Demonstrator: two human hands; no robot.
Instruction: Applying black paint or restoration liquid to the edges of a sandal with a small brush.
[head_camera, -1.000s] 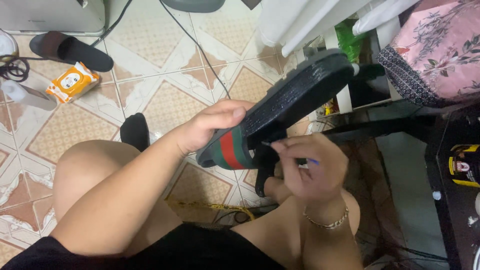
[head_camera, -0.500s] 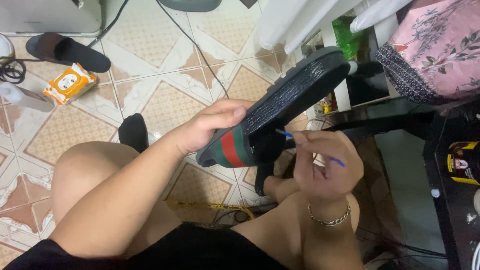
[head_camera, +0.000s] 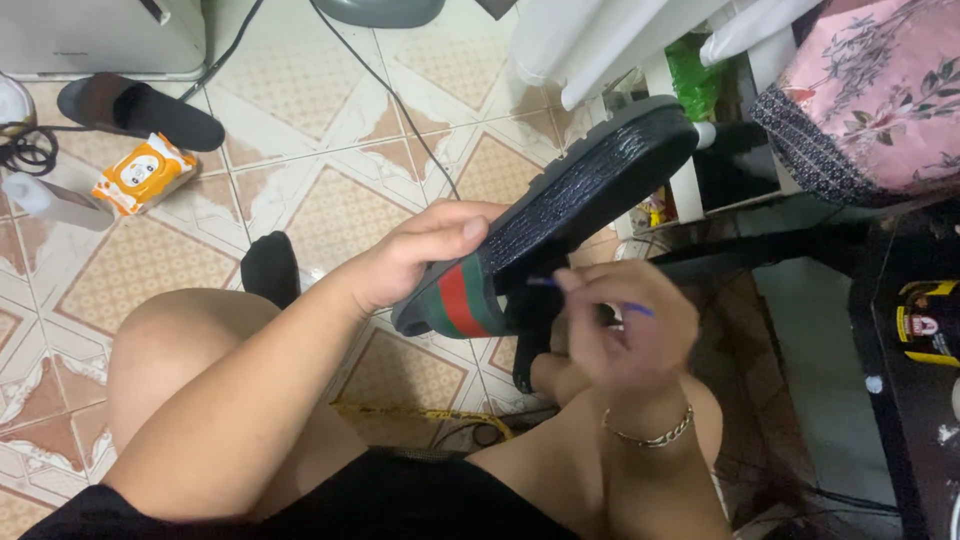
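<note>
My left hand (head_camera: 415, 255) grips a black slide sandal (head_camera: 590, 185) by its green and red strap (head_camera: 462, 300), holding it up with the ribbed sole facing me. My right hand (head_camera: 625, 325) is just below the sandal's edge and pinches a thin blue tool (head_camera: 590, 295) whose tip points at the sole near the strap. A thin chain bracelet (head_camera: 650, 436) circles my right wrist. Both hands hover above my bare knees.
A second black sandal (head_camera: 140, 108) lies on the tiled floor at the upper left, beside an orange wipes packet (head_camera: 143, 172) and a black cable (head_camera: 25, 150). A black sock (head_camera: 270, 268) lies by my knee. A pink floral cloth (head_camera: 875, 90) and dark furniture (head_camera: 910, 330) stand on the right.
My right hand shifted the blue tool along the sandal's edge, first drawing out to the right, then coming back toward the strap. The left hand kept the sandal steady.
</note>
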